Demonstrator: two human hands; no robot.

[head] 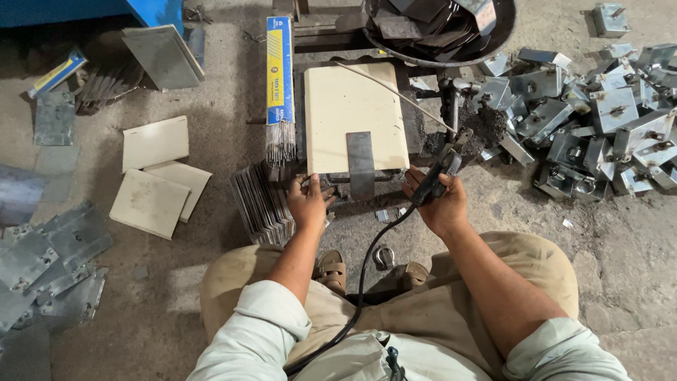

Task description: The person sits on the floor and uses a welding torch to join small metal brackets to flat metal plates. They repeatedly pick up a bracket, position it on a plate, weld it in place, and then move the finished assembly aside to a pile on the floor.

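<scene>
Head view, person seated on the concrete floor point(176, 310), knees apart, sandalled feet at frame centre bottom.

Right hand point(443, 203), just right of centre: fingers wrapped tight around the black electrode holder point(436, 176). A thin welding rod point(395, 92) runs from the holder up and left across the cream plate point(352, 113). Black cable point(363, 275) trails from the holder down between the knees.

Left hand point(307, 201), just left of centre: fingers curled at the lower left corner of the cream plate, beside the grey metal strip point(360, 164) that lies on the plate's lower edge; cannot tell whether it grips anything.

Stack of thin metal sheets point(262, 204) touches the left hand's outer side. Blue and yellow rod packet point(280, 70) lies left of the plate. Heap of grey metal brackets point(599, 120) at right. Three loose cream plates point(151, 176) at left. Dark pan of scrap pieces point(437, 28) at top centre
</scene>
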